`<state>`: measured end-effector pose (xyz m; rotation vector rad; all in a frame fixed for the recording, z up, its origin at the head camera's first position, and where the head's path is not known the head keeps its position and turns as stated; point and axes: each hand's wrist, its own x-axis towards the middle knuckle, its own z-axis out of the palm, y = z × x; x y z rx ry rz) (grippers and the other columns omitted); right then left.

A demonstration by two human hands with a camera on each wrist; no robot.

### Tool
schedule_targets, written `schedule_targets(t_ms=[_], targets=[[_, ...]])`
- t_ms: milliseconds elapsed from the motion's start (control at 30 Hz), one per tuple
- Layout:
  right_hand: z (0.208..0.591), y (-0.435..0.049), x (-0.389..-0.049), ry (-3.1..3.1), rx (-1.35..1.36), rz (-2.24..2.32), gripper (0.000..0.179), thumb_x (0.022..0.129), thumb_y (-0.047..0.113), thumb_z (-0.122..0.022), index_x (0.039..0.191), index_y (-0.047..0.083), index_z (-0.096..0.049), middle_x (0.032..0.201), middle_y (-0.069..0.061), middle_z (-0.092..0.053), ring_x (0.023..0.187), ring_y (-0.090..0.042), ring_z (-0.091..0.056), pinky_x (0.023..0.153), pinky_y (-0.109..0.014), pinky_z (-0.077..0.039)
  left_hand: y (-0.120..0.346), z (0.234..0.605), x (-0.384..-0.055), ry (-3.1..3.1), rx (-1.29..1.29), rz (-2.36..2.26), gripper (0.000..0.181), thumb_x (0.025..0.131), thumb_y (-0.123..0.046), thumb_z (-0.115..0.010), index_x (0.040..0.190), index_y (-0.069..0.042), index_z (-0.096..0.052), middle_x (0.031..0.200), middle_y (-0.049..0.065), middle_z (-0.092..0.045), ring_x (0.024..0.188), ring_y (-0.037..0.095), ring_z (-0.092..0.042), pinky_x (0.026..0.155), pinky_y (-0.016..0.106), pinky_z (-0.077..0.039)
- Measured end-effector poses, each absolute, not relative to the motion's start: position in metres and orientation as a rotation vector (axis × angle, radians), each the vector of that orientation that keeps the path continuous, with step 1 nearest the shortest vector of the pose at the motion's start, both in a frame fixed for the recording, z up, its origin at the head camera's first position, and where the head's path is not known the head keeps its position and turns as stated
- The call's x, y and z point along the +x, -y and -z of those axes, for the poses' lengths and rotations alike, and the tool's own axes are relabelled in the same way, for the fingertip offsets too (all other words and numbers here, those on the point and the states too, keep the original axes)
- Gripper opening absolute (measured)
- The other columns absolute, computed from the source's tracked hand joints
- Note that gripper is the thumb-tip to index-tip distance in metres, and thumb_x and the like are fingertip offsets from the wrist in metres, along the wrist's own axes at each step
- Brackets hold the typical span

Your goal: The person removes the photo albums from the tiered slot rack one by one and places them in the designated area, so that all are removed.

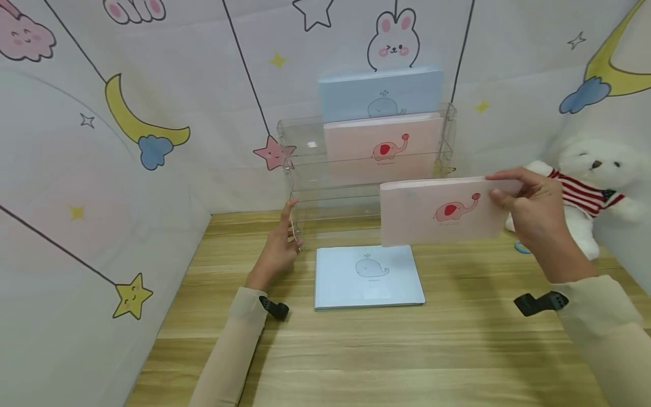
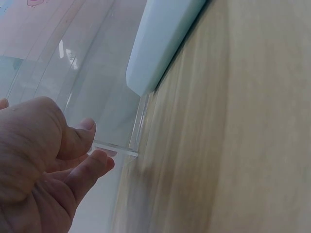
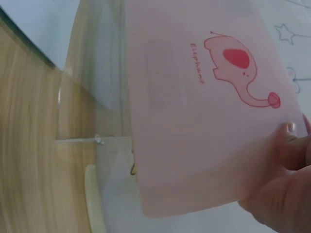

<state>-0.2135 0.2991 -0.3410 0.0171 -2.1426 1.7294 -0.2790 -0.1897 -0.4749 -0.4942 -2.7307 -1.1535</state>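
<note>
My right hand [image 1: 541, 203] pinches the right end of a pink elephant booklet [image 1: 412, 217], thumb on its cover and fingers behind. The booklet is held upright in front of a clear acrylic rack [image 1: 325, 206], overlapping its lower right part in the head view. Low on the rack's left side, my left hand [image 1: 280, 249] grips the edge of the side panel between thumb and fingers, seen closely in the left wrist view [image 2: 114, 145]. In the rack's tiers stand another pink elephant booklet [image 1: 351, 144] and, behind and higher, a blue whale booklet [image 1: 346, 96].
A second blue whale booklet [image 1: 335, 282] lies flat on the wooden table [image 1: 407, 356], just in front of the rack. At the right sits a white teddy bear [image 1: 580, 226] in a striped shirt. A wall sheet [image 1: 224, 113] with cartoon drawings hangs behind the rack.
</note>
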Motion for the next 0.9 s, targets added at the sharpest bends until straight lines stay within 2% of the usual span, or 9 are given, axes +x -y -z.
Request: schedule_targets(t_ms=[200,333,500,567,700,900], targets=[[0.353,-0.313,-0.208,2.16,-0.026,-1.71,0.029,0.098,-0.009,-0.068,0.121,0.005,-0.08,0.104,0.014,-0.065,0.091,-0.002,-0.067,0.076,-0.008,-0.056,0.19,0.475,-0.279,2.731,-0.498,1.164,0.116,0.093,0.015,-0.069,0.168,-0.049,-0.007,0.155,0.041,-0.047,0.129,0.055,-0.066,0.1,0.064,-0.06],[0.363,-0.32,-0.207,1.931,-0.01,-1.919,0.029,0.094,-0.019,-0.066,0.111,-0.002,-0.081,0.104,0.006,-0.067,0.086,-0.006,-0.069,0.072,-0.011,-0.058,0.19,0.476,-0.279,2.73,-0.5,1.154,0.116,0.093,0.014,-0.069,0.168,-0.048,-0.007,0.155,0.041,-0.048,0.128,0.054,-0.067,0.1,0.063,-0.06],[0.373,-0.329,-0.205,1.794,-0.088,-1.985,0.031,0.091,-0.023,-0.064,0.104,-0.001,-0.082,0.103,0.004,-0.067,0.082,-0.008,-0.069,0.068,-0.013,-0.058,0.19,0.476,-0.28,2.735,-0.499,1.149,0.116,0.093,0.014,-0.069,0.168,-0.048,-0.006,0.155,0.041,-0.048,0.129,0.054,-0.066,0.101,0.064,-0.059],[0.377,-0.332,-0.204,1.751,-0.099,-2.019,0.031,0.091,-0.024,-0.063,0.102,-0.002,-0.082,0.104,0.003,-0.067,0.084,-0.009,-0.067,0.068,-0.013,-0.057,0.19,0.476,-0.28,2.743,-0.491,1.145,0.116,0.093,0.013,-0.069,0.167,-0.05,-0.006,0.155,0.041,-0.048,0.13,0.054,-0.066,0.102,0.064,-0.059],[0.381,-0.338,-0.202,1.684,-0.131,-2.059,0.032,0.09,-0.027,-0.061,0.098,-0.003,-0.081,0.105,0.001,-0.067,0.088,-0.011,-0.065,0.068,-0.013,-0.058,0.19,0.477,-0.28,2.749,-0.485,1.133,0.114,0.093,0.013,-0.069,0.168,-0.047,-0.006,0.153,0.04,-0.051,0.13,0.053,-0.067,0.102,0.065,-0.059],[0.386,-0.347,-0.2,1.668,-0.2,-2.085,0.036,0.089,-0.029,-0.059,0.097,-0.002,-0.082,0.11,0.002,-0.064,0.094,-0.01,-0.061,0.063,-0.013,-0.056,0.19,0.477,-0.28,2.746,-0.481,1.125,0.114,0.094,0.012,-0.07,0.168,-0.046,-0.007,0.147,0.04,-0.056,0.129,0.051,-0.068,0.102,0.064,-0.059]])
